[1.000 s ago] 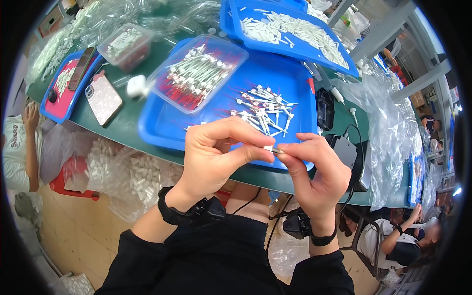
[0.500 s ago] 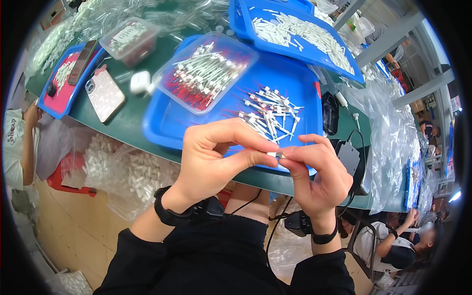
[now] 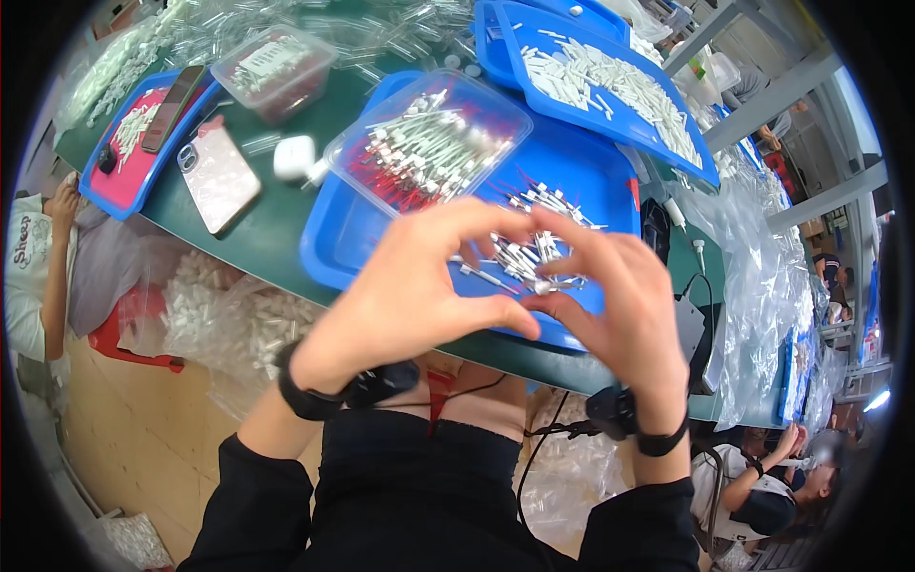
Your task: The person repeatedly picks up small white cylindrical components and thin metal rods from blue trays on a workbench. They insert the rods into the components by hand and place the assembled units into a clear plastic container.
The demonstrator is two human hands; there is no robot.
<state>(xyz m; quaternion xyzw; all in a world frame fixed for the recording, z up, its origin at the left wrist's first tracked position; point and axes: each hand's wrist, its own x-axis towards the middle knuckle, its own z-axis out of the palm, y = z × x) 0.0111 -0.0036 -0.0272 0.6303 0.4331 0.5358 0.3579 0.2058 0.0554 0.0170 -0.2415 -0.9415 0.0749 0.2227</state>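
My left hand (image 3: 405,286) is over the near edge of a blue tray (image 3: 324,238), its thumb and index finger spread apart with nothing between them. Close on its right, my right hand (image 3: 624,305) curves inward, index finger raised away from the thumb. Beside that thumb is a small whitish-grey bit; blur hides whether it is held or lies in the tray. Below and behind the fingers is a loose pile of white-ended pieces with thin red wires (image 3: 548,205). A clear plastic box (image 3: 443,143) full of similar wired pieces rests on the tray's left part.
Another blue tray (image 3: 610,86) of white tubes stands behind. To the left are a pink-backed phone (image 3: 217,176), a white earbud case (image 3: 294,157), a lidless clear box (image 3: 274,71) and a small blue tray (image 3: 143,176) bearing a dark phone. Plastic bags hang at right; people sit at both sides.
My hands have come apart from a pinch on a small white-and-grey piece; thumbs and index fingers are now spread. The whole view has shifted, so the table's things appear farther right.
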